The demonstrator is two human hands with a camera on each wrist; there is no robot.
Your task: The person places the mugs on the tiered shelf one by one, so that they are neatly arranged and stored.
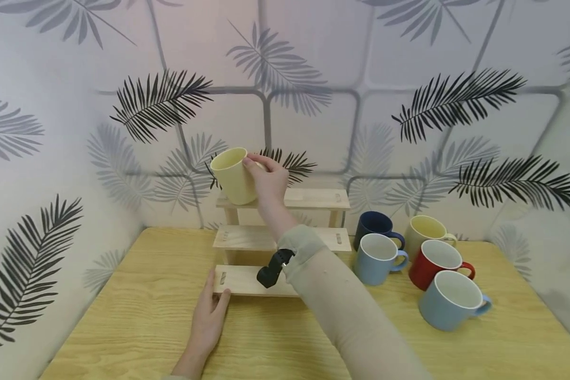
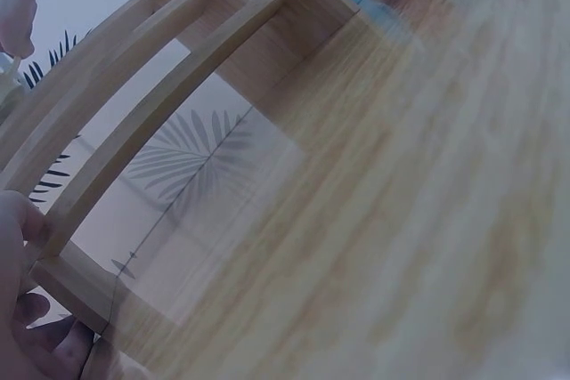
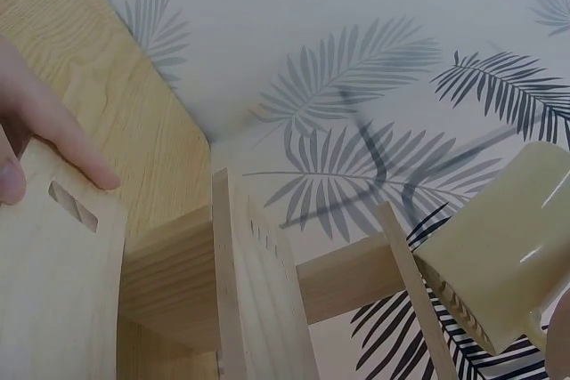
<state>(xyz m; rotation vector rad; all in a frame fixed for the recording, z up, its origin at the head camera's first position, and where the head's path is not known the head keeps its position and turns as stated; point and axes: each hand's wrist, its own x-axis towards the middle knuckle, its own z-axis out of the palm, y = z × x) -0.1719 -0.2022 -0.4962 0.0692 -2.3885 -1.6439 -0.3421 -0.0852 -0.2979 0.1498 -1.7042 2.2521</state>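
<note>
My right hand [image 1: 272, 182] holds a pale yellow mug [image 1: 237, 182] by its handle side, with the mug's mouth up and slightly tilted. The mug's base is right at the left part of the top step of a three-tier wooden rack [image 1: 247, 237]; in the right wrist view the yellow mug [image 3: 499, 246] overlaps that step's edge. Down at the front, my left hand [image 1: 206, 319] grips the left end of the bottom step, thumb on its top. The left wrist view shows fingers [image 2: 18, 229] around the corner of the rack [image 2: 178, 104].
Right of the rack stand a dark blue mug [image 1: 374, 224], another yellow mug [image 1: 426, 228], a red mug [image 1: 425, 269] and two light blue mugs, one beside the rack [image 1: 375, 264], one nearer the front [image 1: 444, 306]. A leaf-patterned wall [image 1: 313, 137] rises close behind.
</note>
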